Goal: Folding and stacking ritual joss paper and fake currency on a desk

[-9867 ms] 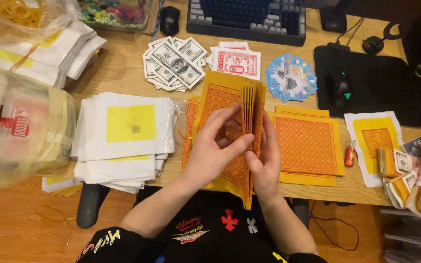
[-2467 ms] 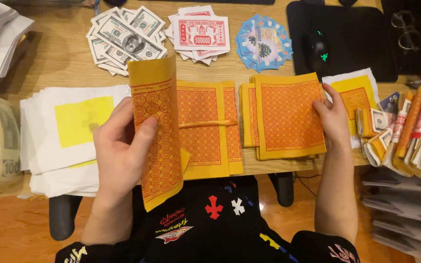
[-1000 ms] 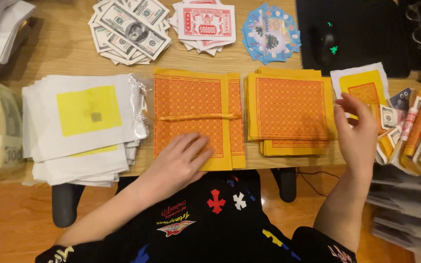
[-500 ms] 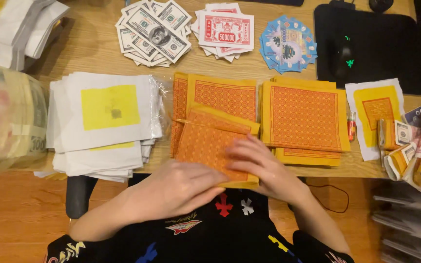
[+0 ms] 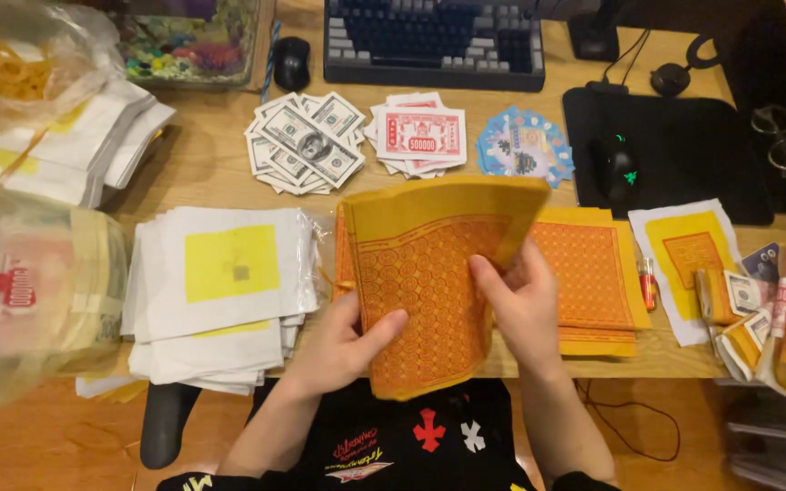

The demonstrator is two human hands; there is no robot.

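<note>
paper stacks (image 5: pixel 220 291) flank — desk crowded

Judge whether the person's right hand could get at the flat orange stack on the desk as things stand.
Probably yes: the orange stack lies uncovered just right of the right hand, but that hand, with the left hand, holds a raised orange bundle and must let go first.

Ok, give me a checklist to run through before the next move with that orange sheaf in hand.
1. Left hand grips the orange paper sheaf at its left edge, thumb on the front: ok.
2. Right hand holds the sheaf's right side, fingers on the printed face: ok.
3. Sheaf lifted off the wooden desk, top curling forward: ok.
4. Sheets squared at the edges: cannot tell, the bend hides them.
5. Flat orange stack on the desk to the right, partly hidden by the sheaf: ok.
6. White paper stack with yellow square lies apart on the left: ok.
</note>
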